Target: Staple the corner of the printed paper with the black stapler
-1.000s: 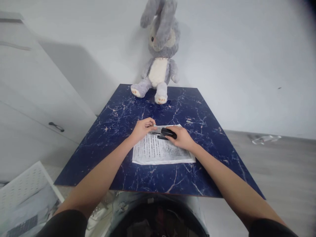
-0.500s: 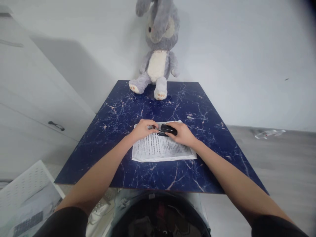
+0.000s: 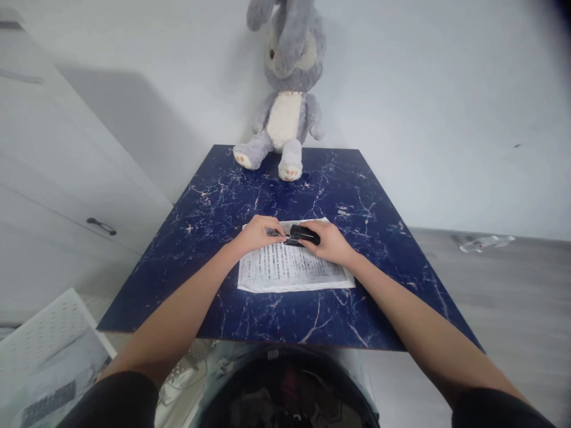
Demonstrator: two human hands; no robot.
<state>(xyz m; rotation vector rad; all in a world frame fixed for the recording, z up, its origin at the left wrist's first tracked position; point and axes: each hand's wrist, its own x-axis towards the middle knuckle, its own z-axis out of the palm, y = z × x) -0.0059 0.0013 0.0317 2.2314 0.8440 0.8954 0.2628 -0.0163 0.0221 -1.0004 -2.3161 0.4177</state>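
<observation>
A black stapler point(image 3: 305, 234) lies over the upper part of printed sheets of paper point(image 3: 289, 267), pointing left. My right hand point(image 3: 330, 241) is wrapped round its rear end, with the thumb on the near side and fingers on the far side. At the stapler's left end, the thumb and fingertips of my left hand point(image 3: 263, 232) are pinched together. Whatever they hold there is too small to make out. The paper rests flat on the blue marbled table point(image 3: 267, 318).
A grey plush rabbit point(image 3: 285, 113) sits at the table's far edge against the white wall. To the left stand a white cabinet with a dark handle point(image 3: 102, 226) and a white perforated basket point(image 3: 49, 327). A clear plastic item point(image 3: 486, 243) lies on the floor at right.
The left fingertips have shifted slightly and closed in at the stapler's left end; a dark bit seen between them earlier no longer shows. The right hand and stapler stay put.
</observation>
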